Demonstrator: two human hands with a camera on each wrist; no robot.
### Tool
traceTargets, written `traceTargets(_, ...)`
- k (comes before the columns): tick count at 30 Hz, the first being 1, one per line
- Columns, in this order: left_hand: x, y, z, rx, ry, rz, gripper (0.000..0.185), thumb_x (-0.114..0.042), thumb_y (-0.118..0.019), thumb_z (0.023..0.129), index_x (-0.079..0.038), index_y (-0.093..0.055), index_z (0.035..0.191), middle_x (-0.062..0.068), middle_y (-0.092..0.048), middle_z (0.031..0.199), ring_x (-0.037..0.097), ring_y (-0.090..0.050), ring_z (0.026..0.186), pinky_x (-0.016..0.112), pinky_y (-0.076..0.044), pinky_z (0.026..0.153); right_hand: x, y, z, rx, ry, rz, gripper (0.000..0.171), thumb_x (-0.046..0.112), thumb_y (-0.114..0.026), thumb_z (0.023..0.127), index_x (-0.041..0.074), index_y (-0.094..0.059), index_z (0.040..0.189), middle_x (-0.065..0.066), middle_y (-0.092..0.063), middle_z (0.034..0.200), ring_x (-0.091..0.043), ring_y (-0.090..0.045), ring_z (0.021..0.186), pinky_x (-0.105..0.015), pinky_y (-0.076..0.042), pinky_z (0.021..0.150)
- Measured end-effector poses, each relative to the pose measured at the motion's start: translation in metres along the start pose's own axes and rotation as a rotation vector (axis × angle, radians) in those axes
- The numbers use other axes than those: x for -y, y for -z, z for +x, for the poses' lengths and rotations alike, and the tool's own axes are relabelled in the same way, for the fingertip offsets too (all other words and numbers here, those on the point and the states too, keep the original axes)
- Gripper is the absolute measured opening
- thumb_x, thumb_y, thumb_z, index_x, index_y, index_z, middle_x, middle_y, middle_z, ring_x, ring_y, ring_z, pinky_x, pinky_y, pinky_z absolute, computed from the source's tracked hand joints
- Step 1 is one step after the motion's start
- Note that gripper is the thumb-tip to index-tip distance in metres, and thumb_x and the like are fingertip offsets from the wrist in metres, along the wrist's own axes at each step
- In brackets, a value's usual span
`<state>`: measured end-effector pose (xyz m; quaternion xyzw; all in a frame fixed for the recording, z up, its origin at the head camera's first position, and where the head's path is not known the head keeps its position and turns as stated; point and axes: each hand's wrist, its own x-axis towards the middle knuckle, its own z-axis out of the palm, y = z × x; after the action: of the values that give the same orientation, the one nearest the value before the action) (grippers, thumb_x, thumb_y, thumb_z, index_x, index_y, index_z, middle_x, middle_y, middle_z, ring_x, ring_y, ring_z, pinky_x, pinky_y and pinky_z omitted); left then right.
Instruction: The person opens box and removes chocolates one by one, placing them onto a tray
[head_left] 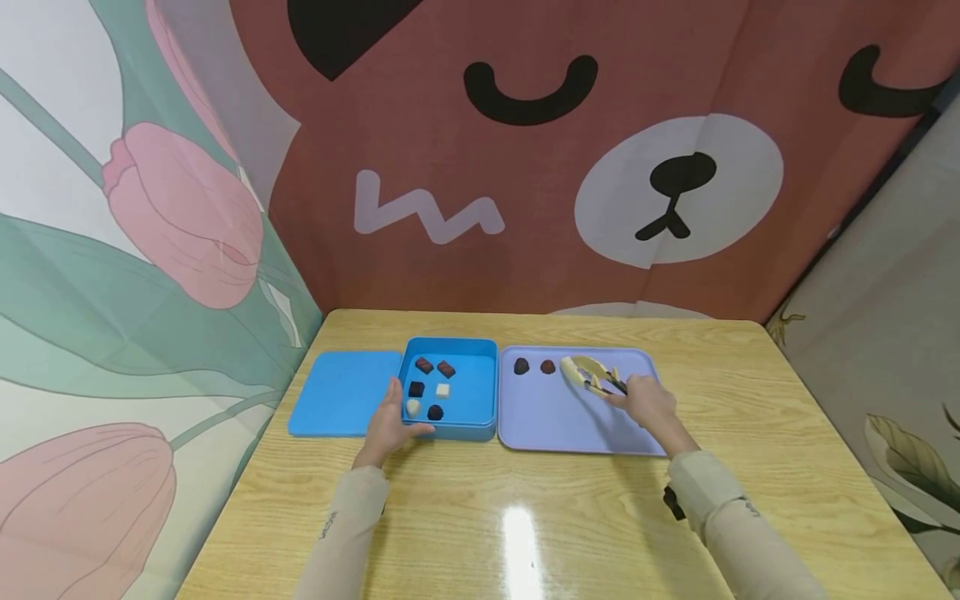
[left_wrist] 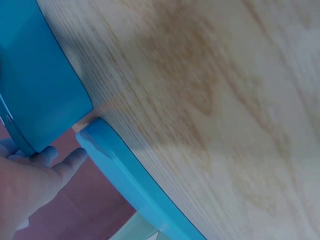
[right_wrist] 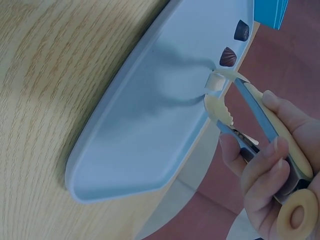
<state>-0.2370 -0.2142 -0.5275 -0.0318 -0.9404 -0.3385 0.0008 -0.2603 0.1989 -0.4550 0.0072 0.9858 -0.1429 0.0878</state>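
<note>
My right hand (head_left: 651,405) grips a pair of cream-coloured tongs (right_wrist: 272,112) over the far side of the lilac tray (head_left: 555,417). Between the parted tong tips lies a white chocolate (right_wrist: 215,81); whether both tips touch it I cannot tell. Two dark chocolates (right_wrist: 228,57) sit beside it along the tray's far edge. At the front left corner of the blue box (head_left: 472,408), my left hand (head_left: 386,429) rests with thumb along the front and fairly straight fingers at the left wall (left_wrist: 55,165). Inside the box stand several brown, dark and white chocolates (head_left: 443,390).
A flat blue lid (head_left: 341,396) lies left of the box. The box stands between lid and tray on the wooden table (head_left: 450,517). Printed curtains (head_left: 540,275) hang behind the table and at both sides.
</note>
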Motion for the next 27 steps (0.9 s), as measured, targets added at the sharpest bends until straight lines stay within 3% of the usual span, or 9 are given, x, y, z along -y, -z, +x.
traceTargets(27,-0.001,0.000,0.000,0.004,-0.004,-0.004,0.115,-0.042,-0.076,0.065,0.007,-0.005,0.140,0.023,-0.002,0.145,0.037,-0.011,0.130,0.048,-0.024,0.101,-0.009,0.010,-0.009,-0.001,-0.047,0.200,0.053,0.057,-0.064,0.072,0.007,-0.047,0.065,-0.007,-0.051,0.053,-0.019,-0.051,0.043,-0.027,-0.035,0.037)
